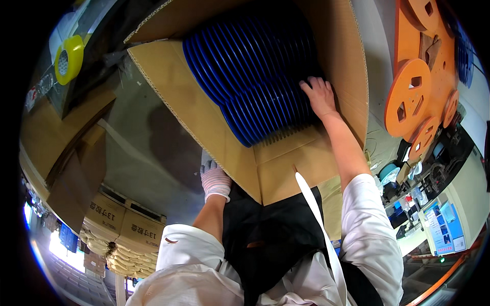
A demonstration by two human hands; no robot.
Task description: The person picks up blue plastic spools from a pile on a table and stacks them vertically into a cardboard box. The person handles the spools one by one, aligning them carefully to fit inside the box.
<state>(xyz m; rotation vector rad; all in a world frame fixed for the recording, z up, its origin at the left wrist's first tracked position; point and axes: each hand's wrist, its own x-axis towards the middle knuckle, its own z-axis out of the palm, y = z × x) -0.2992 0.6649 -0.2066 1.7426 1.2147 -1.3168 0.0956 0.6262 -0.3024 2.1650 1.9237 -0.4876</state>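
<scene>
A large open cardboard box (pixel 286 163) fills the middle of the view, packed with a row of blue round reels (pixel 250 71) standing on edge. My right hand (pixel 319 94) is bare and reaches into the box, its fingers spread over the edges of the reels near the right wall. My left hand (pixel 214 179) wears a white knit glove and presses against the outside of the box's left flap (pixel 194 107), low down. Neither hand has a reel lifted.
Several orange reels (pixel 413 86) lie at the right. A yellow tape roll (pixel 69 58) sits at the upper left. Stacked cardboard cartons (pixel 125 229) stand at the lower left. A workbench with a screen (pixel 441 229) lies at the lower right.
</scene>
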